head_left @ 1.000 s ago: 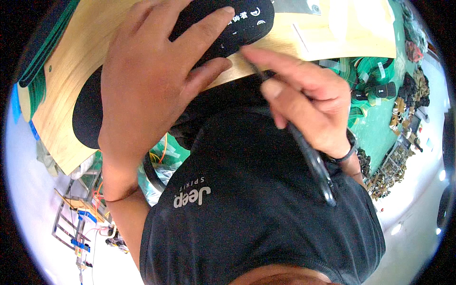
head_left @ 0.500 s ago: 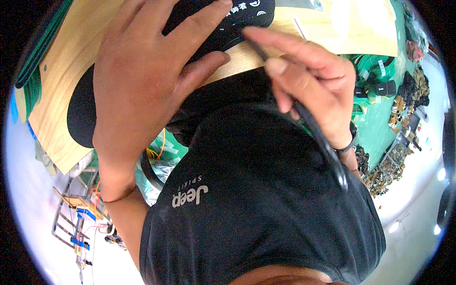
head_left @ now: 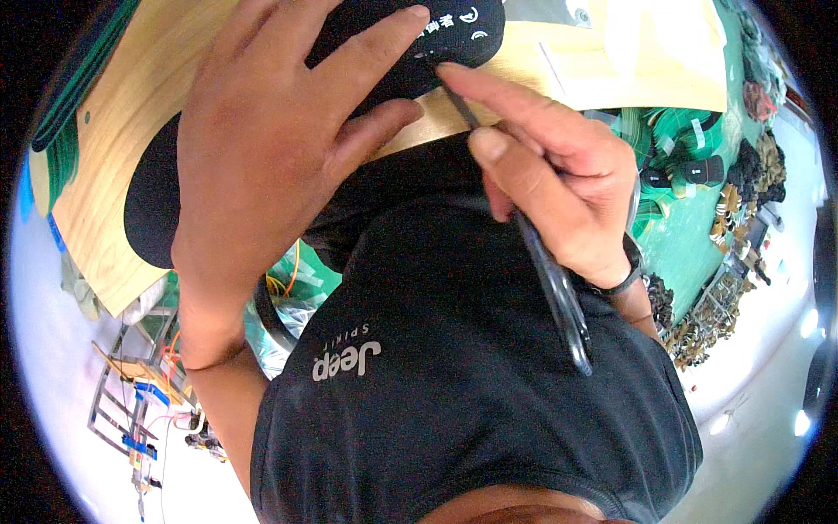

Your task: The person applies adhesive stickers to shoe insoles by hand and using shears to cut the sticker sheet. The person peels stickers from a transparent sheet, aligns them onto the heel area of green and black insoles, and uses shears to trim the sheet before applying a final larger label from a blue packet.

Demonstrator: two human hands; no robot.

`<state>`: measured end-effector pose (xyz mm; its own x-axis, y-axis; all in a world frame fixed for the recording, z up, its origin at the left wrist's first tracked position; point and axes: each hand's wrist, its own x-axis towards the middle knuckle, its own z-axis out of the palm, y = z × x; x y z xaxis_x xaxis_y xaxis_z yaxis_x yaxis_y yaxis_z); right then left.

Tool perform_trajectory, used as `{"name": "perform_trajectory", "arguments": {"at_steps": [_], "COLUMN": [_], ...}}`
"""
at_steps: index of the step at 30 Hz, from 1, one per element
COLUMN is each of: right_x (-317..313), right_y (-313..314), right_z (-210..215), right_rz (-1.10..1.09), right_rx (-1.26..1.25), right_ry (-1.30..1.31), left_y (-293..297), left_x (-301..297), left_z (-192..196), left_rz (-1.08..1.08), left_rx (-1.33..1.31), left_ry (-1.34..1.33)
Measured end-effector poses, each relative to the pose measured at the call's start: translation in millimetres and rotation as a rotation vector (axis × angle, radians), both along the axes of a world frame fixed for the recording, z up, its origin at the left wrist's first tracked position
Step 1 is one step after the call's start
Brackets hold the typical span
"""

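A black insole-shaped piece (head_left: 467,44) with white printing lies on the light wooden table (head_left: 624,65). My left hand (head_left: 262,122) rests flat across it with fingers spread, hiding its middle. A rounded black end, seemingly of the same piece, shows left of that hand. In my right hand (head_left: 559,170), a slim dark tool (head_left: 559,297) is pinched between thumb and index finger. Its thin tip meets the insole's near edge beside the index fingertip, and its glossy wider end points back toward my black shirt. Whether it is tweezers I cannot make out.
Stacked green insole-shaped pieces (head_left: 698,131) lie to the right, with more green pieces (head_left: 61,166) at the table's left edge. Heaps of brown and black pieces (head_left: 698,323) lie farther right. A metal frame with blue parts (head_left: 144,410) stands on the floor at lower left.
My right hand has shifted slightly left and nearer to me, swinging the tool's back end down and left. The left hand has stayed almost still on the insole.
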<state>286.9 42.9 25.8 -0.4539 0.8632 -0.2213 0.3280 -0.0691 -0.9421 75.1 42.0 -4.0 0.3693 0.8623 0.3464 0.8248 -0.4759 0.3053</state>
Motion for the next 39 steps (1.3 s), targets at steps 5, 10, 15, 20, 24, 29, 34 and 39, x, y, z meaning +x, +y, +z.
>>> {"name": "perform_trajectory", "arguments": {"at_steps": [5, 10, 15, 20, 24, 29, 34, 39], "right_x": [2, 6, 1, -5, -3, 11, 13, 36], "right_y": [3, -1, 1, -2, 3, 6, 9, 17], "right_z": [-2, -2, -1, 2, -2, -6, -12, -12], "right_rz": [-0.084, 0.017, 0.05, 0.082, 0.082, -0.059, 0.057, -0.154], "right_rx": [-0.034, 0.093, 0.038, 0.08, 0.055, 0.195, 0.217, 0.208], "right_ry": [0.009, -0.038, -0.025, -0.043, -0.014, -0.084, -0.007, -0.13], "left_y": [-2, -3, -4, -4, -4, -1, 0, -1], "left_x": [-2, 6, 0, 3, 0, 11, 5, 2], "left_z": [-6, 9, 12, 8, 7, 17, 13, 9], "left_rz": [-0.007, -0.004, 0.004, 0.012, 0.004, 0.038, 0.016, 0.039], "left_rx": [0.037, 0.051, -0.037, 0.052, -0.02, -0.067, -0.05, -0.06], "left_ry": [-0.005, 0.089, 0.003, 0.094, 0.038, -0.09, 0.068, -0.034]}}
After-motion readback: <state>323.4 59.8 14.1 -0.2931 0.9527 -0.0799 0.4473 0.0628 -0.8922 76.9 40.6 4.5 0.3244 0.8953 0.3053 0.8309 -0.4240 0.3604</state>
